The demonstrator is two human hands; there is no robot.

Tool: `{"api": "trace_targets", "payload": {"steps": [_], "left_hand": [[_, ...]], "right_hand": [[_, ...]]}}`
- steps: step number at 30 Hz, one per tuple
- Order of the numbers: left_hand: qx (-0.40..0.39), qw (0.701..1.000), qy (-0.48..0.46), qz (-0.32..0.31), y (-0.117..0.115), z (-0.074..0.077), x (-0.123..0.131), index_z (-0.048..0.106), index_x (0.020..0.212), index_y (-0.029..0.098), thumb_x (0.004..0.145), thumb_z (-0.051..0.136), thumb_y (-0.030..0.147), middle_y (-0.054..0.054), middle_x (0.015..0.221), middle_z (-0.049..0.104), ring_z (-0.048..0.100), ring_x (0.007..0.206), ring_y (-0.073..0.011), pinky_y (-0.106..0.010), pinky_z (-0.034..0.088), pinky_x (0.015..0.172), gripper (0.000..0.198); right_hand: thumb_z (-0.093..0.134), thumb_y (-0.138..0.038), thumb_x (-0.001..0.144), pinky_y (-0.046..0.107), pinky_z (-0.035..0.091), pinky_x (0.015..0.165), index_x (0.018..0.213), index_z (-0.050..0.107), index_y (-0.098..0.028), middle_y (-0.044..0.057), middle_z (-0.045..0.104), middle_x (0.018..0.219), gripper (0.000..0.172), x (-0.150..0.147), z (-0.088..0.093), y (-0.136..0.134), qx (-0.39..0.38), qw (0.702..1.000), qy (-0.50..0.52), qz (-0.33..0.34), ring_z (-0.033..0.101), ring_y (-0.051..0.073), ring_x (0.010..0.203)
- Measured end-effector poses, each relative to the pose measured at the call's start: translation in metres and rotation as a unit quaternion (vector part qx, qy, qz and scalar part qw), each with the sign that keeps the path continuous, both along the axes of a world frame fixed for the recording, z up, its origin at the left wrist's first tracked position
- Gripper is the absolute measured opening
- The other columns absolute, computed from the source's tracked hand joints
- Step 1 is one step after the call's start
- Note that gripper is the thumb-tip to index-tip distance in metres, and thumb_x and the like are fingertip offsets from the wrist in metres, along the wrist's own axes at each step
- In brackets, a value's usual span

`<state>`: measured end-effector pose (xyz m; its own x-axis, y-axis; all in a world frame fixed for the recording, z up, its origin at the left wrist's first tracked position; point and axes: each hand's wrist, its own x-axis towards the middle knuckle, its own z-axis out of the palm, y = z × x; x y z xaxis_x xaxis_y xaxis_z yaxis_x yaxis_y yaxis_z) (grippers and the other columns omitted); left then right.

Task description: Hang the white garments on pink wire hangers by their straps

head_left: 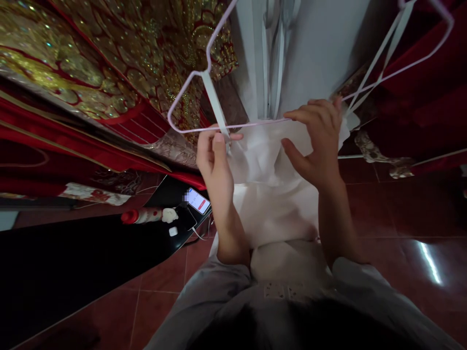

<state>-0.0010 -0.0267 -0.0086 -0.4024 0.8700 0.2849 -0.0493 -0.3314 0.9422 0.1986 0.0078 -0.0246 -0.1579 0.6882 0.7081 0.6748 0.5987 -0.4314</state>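
Observation:
A pale pink hanger (pixel 255 123) spans the upper middle, its bottom bar running between my hands. White straps (pixel 215 104) loop over its left part and others (pixel 381 56) over its right part. A white garment (pixel 273 199) hangs from them, in front of my body. My left hand (pixel 218 153) pinches the lower end of the left strap just under the bar. Spread apart, the fingers of my right hand (pixel 317 138) lie near and partly over the bar, with the thumb below it; the fingertips by the right straps are partly hidden.
Red and gold sequined clothes (pixel 120 63) hang at the left, dark red ones (pixel 430 107) at the right. A black table (pixel 83 257) at lower left bears a lit phone (pixel 198 200), a red-capped bottle (pixel 142 215) and a small white case (pixel 173 232). Red floor tiles (pixel 383 209) lie below.

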Motion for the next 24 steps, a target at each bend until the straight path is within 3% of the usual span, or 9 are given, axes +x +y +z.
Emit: {"api": "trace_targets", "payload": {"steps": [3,5,9,11,14,16,19,21,24], "left_hand": [[0.022,0.998,0.054,-0.019,-0.016,0.026,-0.013,0.077,0.096,0.022,0.103,0.068,0.045,-0.006,0.085,0.070,0.065,0.083,-0.0230,-0.038,0.053,0.081,0.025],[0.022,0.999,-0.004,-0.029,-0.019,0.050,-0.022,0.076,0.097,0.022,0.103,0.067,0.046,-0.007,0.086,0.069,0.065,0.076,-0.0228,-0.036,0.052,0.067,0.026],[0.047,0.984,-0.173,-0.006,-0.007,0.085,-0.037,0.074,0.107,0.022,0.116,0.032,0.043,-0.006,0.115,0.071,0.065,0.077,-0.0180,-0.030,0.047,0.051,0.048],[0.097,0.976,-0.191,0.048,0.005,0.082,-0.046,0.072,0.112,0.022,0.116,0.028,0.039,-0.003,0.122,0.071,0.067,0.084,-0.0156,-0.026,0.046,0.050,0.048],[0.100,0.968,-0.173,0.151,0.019,0.052,-0.056,0.072,0.111,0.020,0.112,0.042,0.033,-0.005,0.118,0.075,0.070,0.094,-0.0161,-0.025,0.043,0.050,0.032],[0.039,0.981,-0.147,0.125,0.022,0.027,-0.054,0.072,0.111,0.023,0.110,0.051,0.025,-0.002,0.120,0.076,0.071,0.089,-0.0177,-0.027,0.040,0.052,0.021],[0.018,0.994,-0.110,-0.003,0.019,0.003,-0.034,0.073,0.112,0.022,0.111,0.055,0.038,-0.006,0.119,0.077,0.064,0.068,-0.0146,-0.029,0.031,0.050,0.025],[0.037,0.991,-0.115,-0.049,0.016,0.001,-0.015,0.072,0.106,0.021,0.111,0.054,0.043,-0.008,0.112,0.078,0.054,0.056,-0.0116,-0.031,0.026,0.048,0.029],[0.085,0.985,-0.137,-0.056,0.016,0.009,0.005,0.066,0.096,0.022,0.111,0.053,0.041,-0.005,0.102,0.078,0.043,0.049,-0.0113,-0.032,0.022,0.048,0.027]], "right_hand": [[0.057,-0.045,0.093,0.065,0.017,0.136,0.131,0.058,-0.039,0.004,0.067,0.126,0.039,-0.007,-0.005,0.004,-0.006,1.000,0.001,0.005,0.053,0.030,0.138],[0.055,-0.045,0.093,0.065,0.017,0.137,0.131,0.058,-0.039,0.004,0.066,0.126,0.038,-0.009,-0.006,0.005,-0.010,1.000,0.001,-0.002,0.053,0.030,0.139],[0.055,-0.043,0.095,0.064,0.016,0.137,0.131,0.059,-0.042,0.003,0.067,0.128,0.036,-0.004,-0.006,0.005,-0.022,1.000,0.007,0.004,0.052,0.029,0.140],[0.057,-0.042,0.094,0.067,0.016,0.136,0.131,0.060,-0.041,0.003,0.067,0.127,0.037,0.003,-0.005,0.007,-0.010,1.000,0.009,0.018,0.053,0.030,0.140],[0.059,-0.041,0.094,0.071,0.018,0.134,0.131,0.062,-0.038,0.005,0.068,0.125,0.038,0.009,-0.006,0.010,0.016,0.999,0.007,0.029,0.054,0.031,0.137],[0.059,-0.042,0.093,0.071,0.018,0.134,0.132,0.062,-0.038,0.005,0.068,0.127,0.039,0.009,-0.005,0.010,0.011,0.999,0.009,0.033,0.054,0.032,0.138],[0.057,-0.042,0.095,0.070,0.019,0.134,0.137,0.059,-0.040,0.004,0.066,0.132,0.042,0.001,-0.003,0.004,-0.014,0.999,0.012,0.038,0.053,0.032,0.142],[0.057,-0.039,0.097,0.068,0.024,0.133,0.138,0.058,-0.042,0.003,0.067,0.133,0.042,-0.005,0.000,0.001,0.001,0.998,0.022,0.056,0.054,0.030,0.141],[0.060,-0.036,0.098,0.059,0.043,0.123,0.129,0.066,-0.042,0.001,0.070,0.122,0.033,0.000,0.004,0.006,0.105,0.988,0.103,0.050,0.063,0.028,0.127]]}}
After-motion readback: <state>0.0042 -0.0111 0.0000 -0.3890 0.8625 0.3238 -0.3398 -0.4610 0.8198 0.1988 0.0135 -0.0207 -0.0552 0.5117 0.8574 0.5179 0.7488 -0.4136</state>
